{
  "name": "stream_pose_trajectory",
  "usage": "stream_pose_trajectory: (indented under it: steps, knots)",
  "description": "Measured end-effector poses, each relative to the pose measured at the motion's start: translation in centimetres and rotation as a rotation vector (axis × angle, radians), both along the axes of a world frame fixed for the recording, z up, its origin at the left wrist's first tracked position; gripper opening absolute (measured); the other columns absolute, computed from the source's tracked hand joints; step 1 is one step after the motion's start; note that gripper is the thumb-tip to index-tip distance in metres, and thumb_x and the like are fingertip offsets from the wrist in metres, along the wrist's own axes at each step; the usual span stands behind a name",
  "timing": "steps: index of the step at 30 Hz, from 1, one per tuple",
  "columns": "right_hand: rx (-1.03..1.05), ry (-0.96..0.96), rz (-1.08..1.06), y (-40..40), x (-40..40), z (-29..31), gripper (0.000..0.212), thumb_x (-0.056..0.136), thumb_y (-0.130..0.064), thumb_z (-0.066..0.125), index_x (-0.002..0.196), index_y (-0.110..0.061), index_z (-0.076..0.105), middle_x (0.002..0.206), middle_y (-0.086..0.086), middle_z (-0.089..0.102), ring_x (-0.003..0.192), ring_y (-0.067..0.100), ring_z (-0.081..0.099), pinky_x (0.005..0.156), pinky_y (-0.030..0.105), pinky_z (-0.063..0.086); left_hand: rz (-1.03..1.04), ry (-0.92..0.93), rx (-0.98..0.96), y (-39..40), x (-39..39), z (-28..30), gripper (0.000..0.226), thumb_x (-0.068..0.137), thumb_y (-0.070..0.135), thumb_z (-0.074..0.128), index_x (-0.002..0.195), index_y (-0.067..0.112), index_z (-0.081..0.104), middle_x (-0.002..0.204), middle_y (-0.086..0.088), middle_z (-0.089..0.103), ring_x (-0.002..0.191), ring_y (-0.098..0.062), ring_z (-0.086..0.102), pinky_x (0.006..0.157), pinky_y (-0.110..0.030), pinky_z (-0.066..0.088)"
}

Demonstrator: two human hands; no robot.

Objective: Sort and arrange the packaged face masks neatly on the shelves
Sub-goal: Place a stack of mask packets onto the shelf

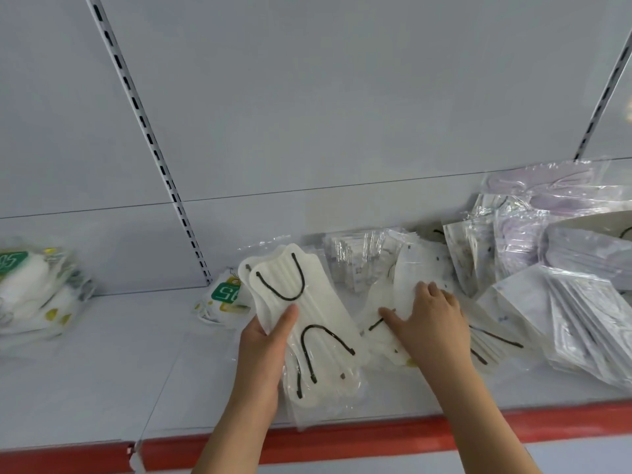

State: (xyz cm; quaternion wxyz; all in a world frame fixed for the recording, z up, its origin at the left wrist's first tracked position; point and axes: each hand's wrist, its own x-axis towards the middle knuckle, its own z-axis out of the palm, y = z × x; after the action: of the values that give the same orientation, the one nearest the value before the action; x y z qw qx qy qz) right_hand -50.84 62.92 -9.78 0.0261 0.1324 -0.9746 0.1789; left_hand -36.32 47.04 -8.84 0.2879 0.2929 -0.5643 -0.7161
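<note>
mid-sort, gathering step: left hand (263,354) grips a stack of white masks with black ear loops (301,323) in clear packaging, thumb pressed on top of the stack, fingers curled underneath, stack tilted up off the shelf (102,371) near its red front edge (376,436). right hand (427,323) lies flat with fingers spread on another white black-loop pack (407,285) in the loose heap just beside the held stack; it presses or slides it, not pinching anything i can see. hands are apart, one pack each. the unsorted pile (547,268) runs off to the right: clear-wrapped white packs and some lilac ones (564,196) at the back, overlapping at odd angles. green-label packs sit separately: one small pack (224,295) just behind the held stack, a bigger group (34,282) far left. likely next move: curl right fingers under the matching pack's edge, lift it free of the overlapping wrappers, lay it on the left stack with loops aligned. film is slick, so neighbours may drag along or the held stack may fan out. most of the pile still unsorted, early-to-mid progress i'd say.
</note>
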Motion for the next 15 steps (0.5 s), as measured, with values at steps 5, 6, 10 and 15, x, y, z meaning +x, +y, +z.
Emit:
stream_pose_trajectory:
  steps: [5, 6, 10, 15]
  knots:
    - [-0.471, 0.065, -0.052, 0.8, 0.2, 1.5, 0.042, 0.098, -0.019, 0.048, 0.058, -0.011, 0.036, 0.052, 0.001, 0.037, 0.049, 0.018, 0.034, 0.046, 0.028, 0.022, -0.015, 0.000, 0.028, 0.2, -0.2, 0.1, 0.018, 0.093, 0.019, 0.070, 0.111, 0.023, 0.072, 0.101, 0.000, 0.080, 0.096, -0.020, 0.076, 0.088, -0.042, 0.058]
    - [-0.608, 0.081, -0.059, 1.2, 0.4, 2.1, 0.044, 0.097, -0.015, 0.048, 0.056, -0.011, 0.033, 0.050, 0.001, 0.032, 0.047, 0.016, 0.027, 0.046, 0.028, 0.019, -0.018, 0.003, 0.038, 0.1, -0.3, 0.2, 0.018, 0.094, 0.019, 0.069, 0.111, 0.022, 0.072, 0.102, -0.001, 0.080, 0.097, -0.021, 0.076, 0.088, -0.043, 0.058]
    - [-1.189, 0.016, -0.060, 1.9, 1.6, 4.4, 0.028, 0.095, -0.011, 0.054, 0.068, -0.005, 0.051, 0.054, 0.009, 0.043, 0.048, 0.013, 0.035, 0.046, 0.027, 0.032, -0.035, 0.042, 0.090, 0.0, -1.0, 0.7, 0.015, 0.096, 0.018, 0.066, 0.109, 0.023, 0.071, 0.101, 0.000, 0.080, 0.095, -0.020, 0.076, 0.085, -0.041, 0.057]
    - [-1.145, -0.251, 0.097, -0.3, 3.1, 3.5, 0.008, 0.088, -0.015, 0.071, 0.089, -0.021, 0.067, 0.077, -0.002, 0.071, 0.067, 0.010, 0.063, 0.061, 0.025, 0.050, -0.124, 0.042, 0.094, 0.6, -1.9, 1.5, 0.027, 0.100, 0.039, 0.058, 0.120, 0.024, 0.068, 0.110, 0.000, 0.078, 0.102, -0.019, 0.075, 0.095, -0.045, 0.055]
